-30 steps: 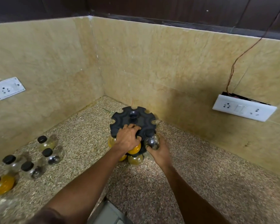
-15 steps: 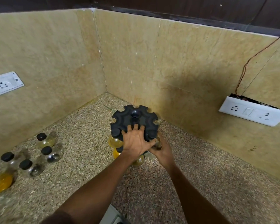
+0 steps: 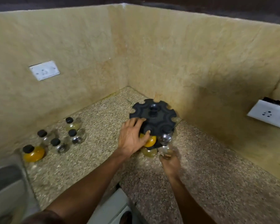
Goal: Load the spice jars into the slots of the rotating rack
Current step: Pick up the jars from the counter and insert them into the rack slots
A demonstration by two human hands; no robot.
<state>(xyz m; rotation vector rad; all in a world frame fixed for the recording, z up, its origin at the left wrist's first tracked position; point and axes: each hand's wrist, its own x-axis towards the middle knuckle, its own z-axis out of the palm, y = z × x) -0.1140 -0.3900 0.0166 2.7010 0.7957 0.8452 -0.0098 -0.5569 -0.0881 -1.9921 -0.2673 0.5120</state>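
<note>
A black rotating rack (image 3: 153, 115) stands in the counter's corner, its notched top disc facing me. Several jars hang in its near slots: a yellow-filled jar (image 3: 150, 141), a clear shiny jar (image 3: 166, 138) and a pale one lower down (image 3: 149, 152). My left hand (image 3: 131, 138) lies flat on the rack's near left edge, fingers spread over the disc and the yellow jar. My right hand (image 3: 170, 162) is below the rack's front, blurred, its fingertips at a clear jar (image 3: 164, 149) on the lower tier. Loose jars with black caps (image 3: 72, 125) stand at the left, with one big yellow jar (image 3: 33, 152).
Marble walls meet in the corner just behind the rack. A white socket (image 3: 44, 70) is on the left wall, another socket plate (image 3: 268, 115) on the right wall. A steel sink rim (image 3: 8, 180) is at the lower left. Bare speckled counter lies right of the rack.
My left hand has slid from the middle of the disc to its near left edge. My right hand has dropped lower and back from the rack's side. The view has swung right.
</note>
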